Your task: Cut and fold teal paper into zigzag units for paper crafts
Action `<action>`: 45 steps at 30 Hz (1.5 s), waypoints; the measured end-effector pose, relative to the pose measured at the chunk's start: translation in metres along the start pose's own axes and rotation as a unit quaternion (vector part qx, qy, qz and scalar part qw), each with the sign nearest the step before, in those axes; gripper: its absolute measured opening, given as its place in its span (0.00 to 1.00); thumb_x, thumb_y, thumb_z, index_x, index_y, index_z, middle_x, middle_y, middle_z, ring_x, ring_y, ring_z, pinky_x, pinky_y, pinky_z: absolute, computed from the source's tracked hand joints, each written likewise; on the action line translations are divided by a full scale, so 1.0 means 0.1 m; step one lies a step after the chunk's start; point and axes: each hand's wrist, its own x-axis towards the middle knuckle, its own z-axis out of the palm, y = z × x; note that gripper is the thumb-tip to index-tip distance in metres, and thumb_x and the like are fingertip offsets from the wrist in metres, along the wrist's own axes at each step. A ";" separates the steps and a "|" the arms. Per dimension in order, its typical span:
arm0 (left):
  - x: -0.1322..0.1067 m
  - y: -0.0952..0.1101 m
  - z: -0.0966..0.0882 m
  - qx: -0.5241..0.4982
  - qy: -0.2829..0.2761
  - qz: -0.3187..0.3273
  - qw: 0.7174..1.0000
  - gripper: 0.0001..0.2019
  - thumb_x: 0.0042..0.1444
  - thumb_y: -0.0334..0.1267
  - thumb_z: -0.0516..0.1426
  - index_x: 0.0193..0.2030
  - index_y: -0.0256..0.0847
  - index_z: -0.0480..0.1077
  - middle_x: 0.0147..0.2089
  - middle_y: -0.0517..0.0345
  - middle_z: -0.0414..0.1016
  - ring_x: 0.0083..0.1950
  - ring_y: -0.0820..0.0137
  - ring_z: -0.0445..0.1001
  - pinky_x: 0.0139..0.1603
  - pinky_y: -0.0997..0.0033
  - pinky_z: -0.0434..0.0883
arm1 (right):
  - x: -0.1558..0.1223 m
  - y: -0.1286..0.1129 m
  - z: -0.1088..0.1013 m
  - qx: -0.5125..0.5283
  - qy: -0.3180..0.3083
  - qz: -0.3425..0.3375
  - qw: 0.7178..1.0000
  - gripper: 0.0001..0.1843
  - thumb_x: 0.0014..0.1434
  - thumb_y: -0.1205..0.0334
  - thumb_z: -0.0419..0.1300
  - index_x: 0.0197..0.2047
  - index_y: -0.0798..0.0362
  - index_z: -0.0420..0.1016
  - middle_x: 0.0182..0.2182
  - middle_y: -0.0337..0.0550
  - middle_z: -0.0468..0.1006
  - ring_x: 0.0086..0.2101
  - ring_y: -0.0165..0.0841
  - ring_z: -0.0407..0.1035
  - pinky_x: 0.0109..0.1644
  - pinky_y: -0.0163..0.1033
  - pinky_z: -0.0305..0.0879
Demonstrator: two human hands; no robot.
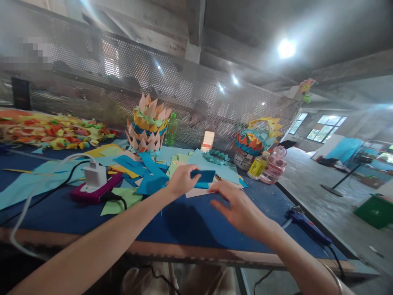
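Observation:
Between the thumb and fingers of my left hand [183,179] is a small blue paper piece [206,176], held up over the table. My right hand [238,203] hovers just right of it, thumb and fingers apart, with nothing in them. Below the hands lie a pale pink paper sheet [196,192] and light blue paper [229,171]. More blue paper [152,185] is spread to the left of my left hand, mixed with yellow and green pieces.
A purple power strip [96,188] with a white charger stands at left. Layered paper baskets [147,137] [250,151], a green bottle [172,130], a yellow-labelled bottle [258,166] and a pink jug [274,164] stand behind. A blue glue gun [310,225] lies near the right edge.

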 end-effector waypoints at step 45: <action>-0.79 0.28 -0.10 0.125 -0.074 0.182 0.973 0.21 0.71 0.39 0.39 0.37 0.43 0.72 0.31 0.61 0.76 0.30 0.71 0.75 0.35 0.73 0.72 | -0.22 0.74 0.65 0.143 0.032 -0.133 0.980 0.09 0.56 0.76 0.58 0.37 0.52 0.70 0.33 0.43 0.79 0.34 0.30 0.74 0.38 0.31 0.71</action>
